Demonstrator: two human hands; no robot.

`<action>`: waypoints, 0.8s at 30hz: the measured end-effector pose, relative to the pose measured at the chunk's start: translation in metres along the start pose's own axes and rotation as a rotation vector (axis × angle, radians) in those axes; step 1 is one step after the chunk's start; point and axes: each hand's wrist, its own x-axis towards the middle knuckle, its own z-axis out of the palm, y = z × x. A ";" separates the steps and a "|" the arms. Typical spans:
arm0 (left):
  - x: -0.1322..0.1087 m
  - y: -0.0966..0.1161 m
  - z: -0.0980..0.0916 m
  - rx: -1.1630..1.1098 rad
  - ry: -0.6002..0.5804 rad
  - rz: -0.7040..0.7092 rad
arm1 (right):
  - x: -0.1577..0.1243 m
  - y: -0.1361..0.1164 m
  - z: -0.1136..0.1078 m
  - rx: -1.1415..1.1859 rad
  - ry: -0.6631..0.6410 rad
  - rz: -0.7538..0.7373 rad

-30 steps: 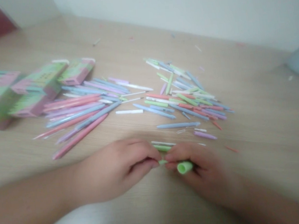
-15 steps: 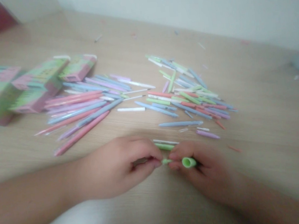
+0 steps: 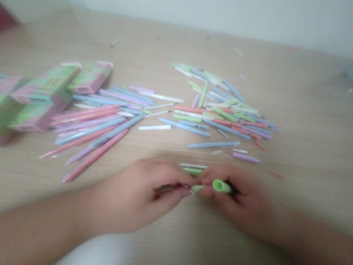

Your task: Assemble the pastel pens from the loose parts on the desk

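Note:
My left hand (image 3: 153, 193) is closed in a pinch, with a tiny thin pale piece (image 3: 192, 192) at its fingertips; blur hides what kind it is. Facing it, my right hand (image 3: 239, 197) is wrapped round a light green pen barrel (image 3: 220, 185), whose hollow open end points towards me. Between the thumb and forefinger of that same hand sits a small light green pen part (image 3: 197, 187). Just behind the fingertips, another green barrel (image 3: 192, 171) and a slim white refill (image 3: 194, 165) lie on the table, partly covered by my hands.
Loose pen parts (image 3: 225, 115) in several colours are heaped at the centre right. Pink, blue and purple pens (image 3: 95, 132) lie at the left, some apparently in clear wrapping. Pastel boxes (image 3: 47, 88) stand behind them. A blue pen barrel (image 3: 213, 144) lies beyond my hands.
The small green part, earlier between both hands' fingertips, is now in my right fingers only, slightly apart from my left. A thin pale piece now shows at my left fingertips.

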 end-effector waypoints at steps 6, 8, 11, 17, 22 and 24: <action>-0.003 -0.002 0.006 -0.222 0.064 -0.160 | 0.004 -0.003 0.001 -0.058 0.133 0.011; -0.004 -0.002 0.007 -0.290 0.072 -0.184 | 0.004 -0.003 0.001 -0.060 0.128 0.011; -0.003 -0.002 0.007 -0.313 0.082 -0.186 | 0.002 0.000 0.000 -0.050 0.134 0.020; -0.001 -0.002 0.006 -0.319 0.107 -0.198 | 0.001 0.002 0.001 -0.101 0.136 0.023; -0.002 -0.003 0.007 -0.307 0.111 -0.194 | 0.003 -0.001 0.004 0.032 0.185 0.114; -0.003 -0.004 0.007 -0.308 0.117 -0.193 | 0.002 -0.002 0.004 0.042 0.165 0.125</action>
